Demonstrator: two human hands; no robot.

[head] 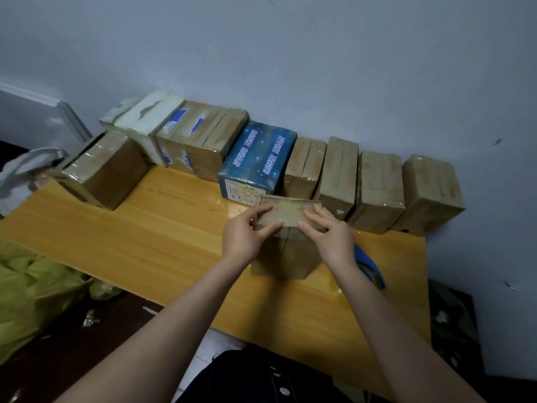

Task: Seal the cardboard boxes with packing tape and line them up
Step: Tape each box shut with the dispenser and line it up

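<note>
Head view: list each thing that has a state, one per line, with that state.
Front box: standing on the table, top flaps shut.
Left hand: pressing the front box's top.
Right hand: pressing the same top.
Tape roll: on the table, untouched.
Blue box: closed, in the wall row.
Left brown box: taped, forward of the wall row.

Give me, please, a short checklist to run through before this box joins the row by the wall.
1. Hold: the left hand and right hand both press on top of the box in front: ok.
2. Top seam fully taped: shiny film shows, far edge unclear: cannot tell.
3. Reach of the tape roll: it lies on the table by the right forearm: ok.
4. Line of the row: the brown box at the left end stands forward of the others: not ok.
5. Free slot in the row: cannot tell.
</note>
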